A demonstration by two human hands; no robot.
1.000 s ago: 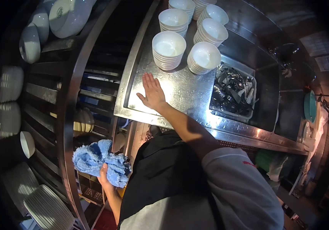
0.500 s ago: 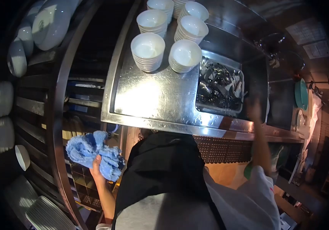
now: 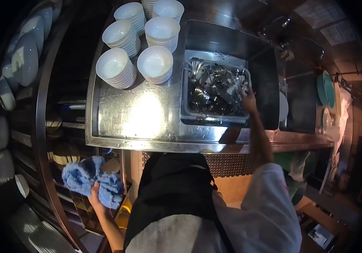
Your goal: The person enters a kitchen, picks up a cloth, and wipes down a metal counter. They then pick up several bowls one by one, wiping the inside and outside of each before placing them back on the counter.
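Note:
My left hand (image 3: 95,193) is closed on a bunched blue towel (image 3: 89,175), held out over the left side, away from the counter. In the sink (image 3: 265,71), my right hand (image 3: 247,99) reaches to the right side of a metal tub (image 3: 217,115). Its fingers are curled down at the tub's edge, and what they grip is too small to make out. Spoons and other cutlery (image 3: 216,88) lie in water in the tub, with white bubbles or splashes at its far side.
Stacks of white bowls (image 3: 155,63) stand on the steel counter (image 3: 122,114) left of the sink. A slatted rack (image 3: 41,126) with plates and bowls runs along my left. Taps (image 3: 288,48) are at the back right, with a green basin (image 3: 325,89) beyond.
My right hand has moved from the sink's front right into the tub's right side, and the water there now splashes. The view has shifted right. The towel stays in my left hand.

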